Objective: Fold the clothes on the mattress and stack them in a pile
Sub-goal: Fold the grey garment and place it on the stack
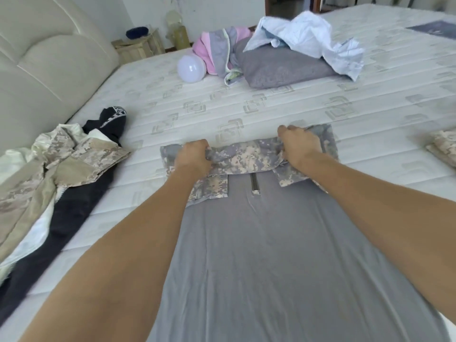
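A grey shirt (271,255) with camouflage shoulders lay flat on the bare mattress (222,99), its body running from the six o'clock edge of the view up to the centre, the short zip at the neck facing up. Both of the person's arms reached out over it. The left hand (193,156) had its fingers curled round a bunch of the camouflage cloth at the shirt's far left corner, and the right hand (299,144) gripped the same folded band of camouflage at the far right, knuckles up, the cloth gathered between them.

At nine o'clock, against the padded cream headboard (49,58), a heap of unfolded clothes (56,169) waited: a tan camouflage garment on top of something white, with a dark navy piece under and beside them. At three o'clock, at the very edge of the view, the corner of a folded tan camouflage piece (444,146) rested on the mattress, well apart from the shirt.

Towards twelve o'clock sat a grey pillow (283,65), with a crumpled pale blue and white cloth (308,35) draped over it and a pink and grey garment (217,53) bunched just beside it. A round white lamp (191,69) lay touching the pink cloth. Beyond the mattress, near eleven o'clock, stood a small wooden bedside table (138,45).
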